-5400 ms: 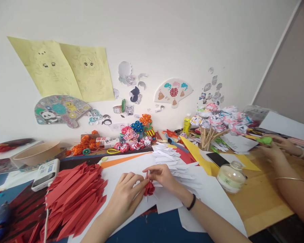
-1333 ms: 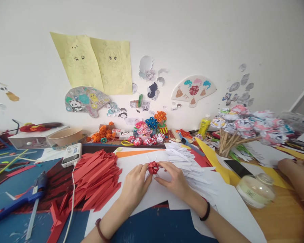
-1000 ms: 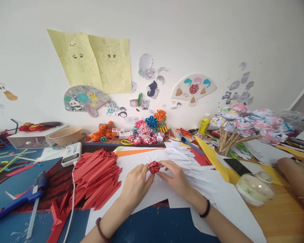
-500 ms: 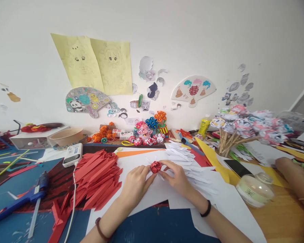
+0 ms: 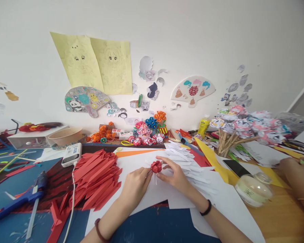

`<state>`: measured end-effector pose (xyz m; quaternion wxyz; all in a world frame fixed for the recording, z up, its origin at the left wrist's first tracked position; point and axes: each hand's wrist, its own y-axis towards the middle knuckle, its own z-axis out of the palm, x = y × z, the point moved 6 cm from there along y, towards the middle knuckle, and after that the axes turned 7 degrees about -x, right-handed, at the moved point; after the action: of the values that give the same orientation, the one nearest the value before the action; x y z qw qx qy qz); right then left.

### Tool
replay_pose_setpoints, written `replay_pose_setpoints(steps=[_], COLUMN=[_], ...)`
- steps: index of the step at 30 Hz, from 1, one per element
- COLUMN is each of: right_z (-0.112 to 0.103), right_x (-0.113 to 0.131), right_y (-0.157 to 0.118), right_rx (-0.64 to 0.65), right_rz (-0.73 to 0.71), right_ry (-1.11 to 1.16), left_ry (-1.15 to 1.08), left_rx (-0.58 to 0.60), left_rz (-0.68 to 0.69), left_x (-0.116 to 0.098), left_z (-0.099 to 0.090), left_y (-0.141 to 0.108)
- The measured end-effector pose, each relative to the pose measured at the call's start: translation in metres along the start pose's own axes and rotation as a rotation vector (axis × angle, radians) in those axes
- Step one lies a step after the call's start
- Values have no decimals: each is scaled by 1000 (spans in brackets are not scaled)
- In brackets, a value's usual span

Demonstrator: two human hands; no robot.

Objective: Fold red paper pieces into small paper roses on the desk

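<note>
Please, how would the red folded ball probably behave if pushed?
The red folded ball is probably light, as the left hand merely pinches its side. Its rounded shape may roll, but the white strip protruding below could stop it.

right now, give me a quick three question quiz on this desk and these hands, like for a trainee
1. True or false: the white paper strips lie to the right of the red paper strips.
2. Multiple choice: what colour is the folded paper piece that the left hand holds? A) yellow B) green C) red
3. Fill the gap: the black wristband is on the wearer's own ____ wrist.

Key: 1. True. 2. C, red. 3. Right.
</note>
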<state>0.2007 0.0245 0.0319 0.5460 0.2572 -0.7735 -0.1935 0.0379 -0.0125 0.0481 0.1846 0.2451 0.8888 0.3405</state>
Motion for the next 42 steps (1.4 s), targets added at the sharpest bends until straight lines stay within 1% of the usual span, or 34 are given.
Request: replay_pose_setpoints(steps=[4,5,6,8,11,16,20,23,28,31,35,39,42], right_z=[-14,-15,-14,-9,-1,-1,-1,-3,-11,-9,-2,0,-1], right_x=[11,15,18,20,18,12,12,15,18,13,7,5,7], right_y=[0,-1,-2,-4,-6,-7,-7,-6,-4,-5,-6,-6,-6], right_rx=[-200,-223,-219,-158,-97,-120,-119,-135,-204,-178,-124,-113,-127], right_rz=[-94,-123,-146,-170,-168,-97,-40,-36,-23,-6,7,29,36], right_ry=[-115,-146,-172,-196,-197,-230,-209,-184,-196,-251,-238,-184,-169], left_ry=[170,192,210,241,286,355,371,379,420,424,415,403,406], left_rx=[-44,-46,-48,-45,-29,19,41,42,31,25,78,141,189], left_rz=[83,97,110,139,184,261,336,345,342,343,341,346,378], left_x=[-3,-4,-5,-8,-12,-17,-25,-29,-27,-25,-25,-25,-28], left_z=[4,5,5,5,6,10,14,16,18,18,21,23,25], left_y=[-5,-5,-6,-6,-6,-8,-12,-14,-14,-14,-16,-17,-16])
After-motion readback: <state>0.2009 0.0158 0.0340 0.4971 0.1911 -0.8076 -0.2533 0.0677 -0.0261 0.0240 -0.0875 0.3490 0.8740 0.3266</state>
